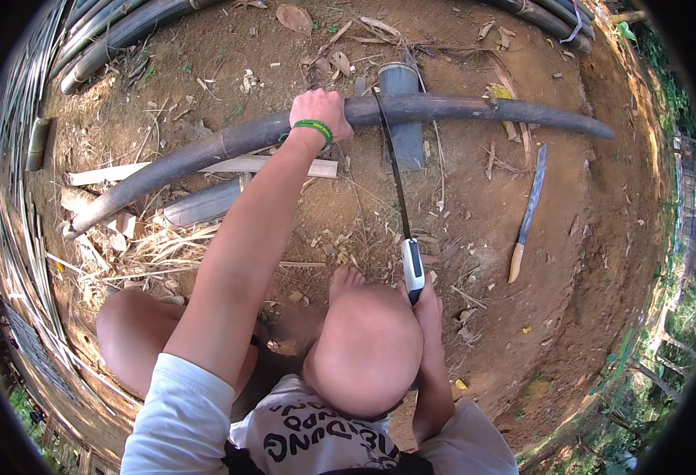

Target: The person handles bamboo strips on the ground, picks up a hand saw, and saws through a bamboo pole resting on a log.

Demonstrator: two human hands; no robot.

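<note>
Left hand (321, 111) clamps the curved bamboo pole (361, 109) from above; if that grip slackens, round stock could roll and kick the handsaw (401, 198), just right, toward its knuckles. Right hand (427, 309) grips the handsaw. Pole: dark, noded, tapering; handsaw: thin-bladed; machete (529, 207) right of both hands: flat steel, pale handle.

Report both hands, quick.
Left hand: closed over the dark bamboo pole.
Right hand: closed on the saw handle, partly hidden by the knee.
</note>
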